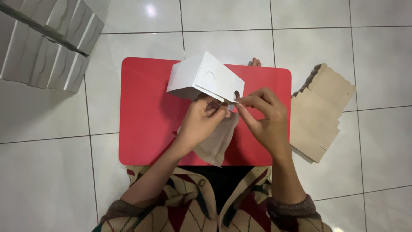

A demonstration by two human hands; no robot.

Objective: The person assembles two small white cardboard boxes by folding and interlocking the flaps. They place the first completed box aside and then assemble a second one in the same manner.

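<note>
Item: white folded cardboard box point(205, 78) with a round cut-out, raised above the red rectangular mat point(146, 111), tilted. Your left hand point(201, 122) pinches its lower edge, fingers closed on the card. Your right hand point(267, 117) pinches the same edge just beside it, thumb and forefinger narrow on a small flap. Beneath your left hand: a brown paper bag point(217, 141) lying on the mat. Right of the mat: a stack of brown paper bags point(319, 111) (fanned, on the tiled floor). Upper left: stacked white boxes point(43, 47).
</note>
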